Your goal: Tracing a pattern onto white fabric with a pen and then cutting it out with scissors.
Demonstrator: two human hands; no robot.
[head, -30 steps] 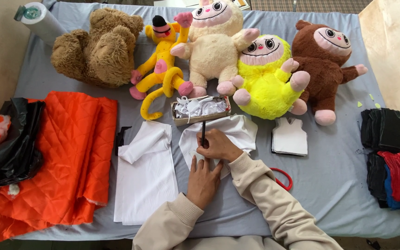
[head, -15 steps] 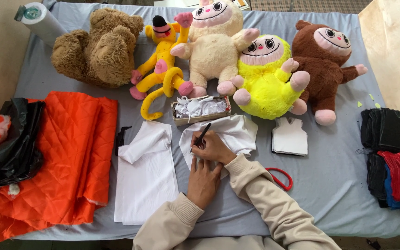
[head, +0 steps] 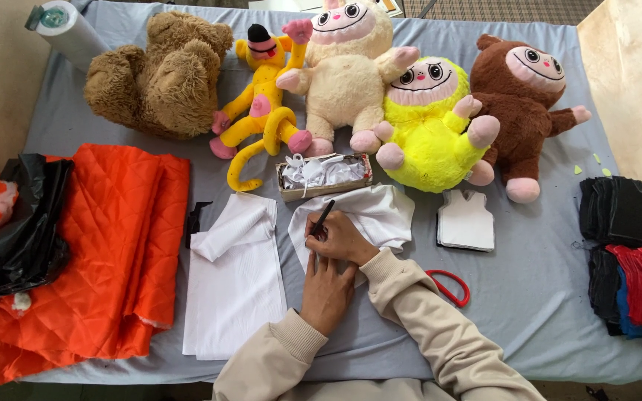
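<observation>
My right hand (head: 341,238) grips a black pen (head: 322,219) with its tip down on a piece of white cloth (head: 377,215) in the middle of the table. My left hand (head: 327,289) lies flat on the near part of that cloth, just below the right hand, pressing it down. Both sleeves are beige. A folded white fabric sheet (head: 233,278) lies to the left of my hands. A small cardboard box (head: 325,175) of white scraps sits just beyond the pen.
Several plush toys line the far edge: brown bear (head: 161,74), yellow monkey (head: 261,111), cream (head: 347,70), yellow-green (head: 429,126) and brown (head: 525,96). Orange quilted fabric (head: 98,252) and a black bag (head: 20,223) lie left. Red scissors (head: 451,286), a white vest-shaped template (head: 467,220) and dark fabric stacks (head: 626,245) lie right.
The pen has tilted from upright to leaning right, and my right hand has shifted slightly on the white cloth. My left hand stays put.
</observation>
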